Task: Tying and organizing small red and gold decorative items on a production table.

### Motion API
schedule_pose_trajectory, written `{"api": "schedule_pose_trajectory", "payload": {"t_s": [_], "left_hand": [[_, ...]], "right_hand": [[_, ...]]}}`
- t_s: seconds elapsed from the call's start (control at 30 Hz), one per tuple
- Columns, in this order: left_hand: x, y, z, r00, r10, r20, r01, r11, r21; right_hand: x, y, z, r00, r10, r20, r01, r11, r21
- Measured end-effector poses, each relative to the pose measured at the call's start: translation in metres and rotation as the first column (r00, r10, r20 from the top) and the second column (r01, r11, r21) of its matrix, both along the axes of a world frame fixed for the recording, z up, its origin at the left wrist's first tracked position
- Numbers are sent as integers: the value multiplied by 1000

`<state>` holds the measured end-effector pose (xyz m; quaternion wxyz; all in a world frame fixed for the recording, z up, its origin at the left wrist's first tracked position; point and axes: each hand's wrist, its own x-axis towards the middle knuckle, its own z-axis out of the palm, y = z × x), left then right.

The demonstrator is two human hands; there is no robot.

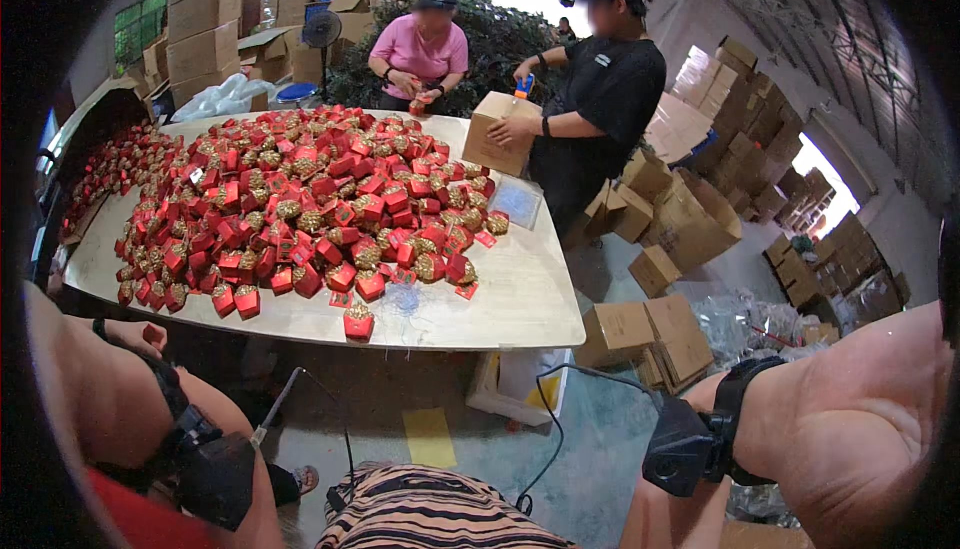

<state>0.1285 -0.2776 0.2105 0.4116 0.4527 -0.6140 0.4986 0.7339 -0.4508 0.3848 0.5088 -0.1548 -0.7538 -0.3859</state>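
Observation:
Both my hands are raised close to the camera at the sides of the view, each with a black device strapped at the wrist. Of my left hand (95, 379), the heel and palm side show; its fingers run past the left rim and are hidden. My right hand (860, 429) is large at the right rim, palm side showing, its fingers also out of sight. What either hand touches cannot be seen. Beyond them, a pale table (500, 314) bears a big heap of small red box-shaped ornaments (300, 199) with gold clusters on top. One ornament (358, 322) stands near the front edge.
Another person's hand (140, 336) is beside the table at left. Across it, a person in pink (425, 49) handles a small red item; one in black holds an orange-blue tape dispenser (524, 86) at a carton (500, 134). A white foam box (520, 389) sits below; cartons (650, 339) stand right.

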Motion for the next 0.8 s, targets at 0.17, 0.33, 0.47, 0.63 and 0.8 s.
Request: {"api": "schedule_pose_trajectory", "payload": {"t_s": [0.17,0.33,0.47,0.63,0.8], "left_hand": [[149,-24,58,999,-36,3,35,993,111],[236,-30,103,998,-59,-34,64,986,154],[219,-6,125,995,-61,-85,73,987,146],[216,-3,125,992,-50,-114,66,987,145],[258,17,118,981,-148,-123,165,975,148]], "right_hand": [[10,-8,-9,1000,-3,-11,4,996,85],[-31,38,-12,998,6,-61,0,995,103],[-35,58,-17,992,30,-124,-20,997,80],[-43,74,-35,983,71,-167,-62,996,58],[-51,85,-52,982,4,-190,3,999,39]]}}
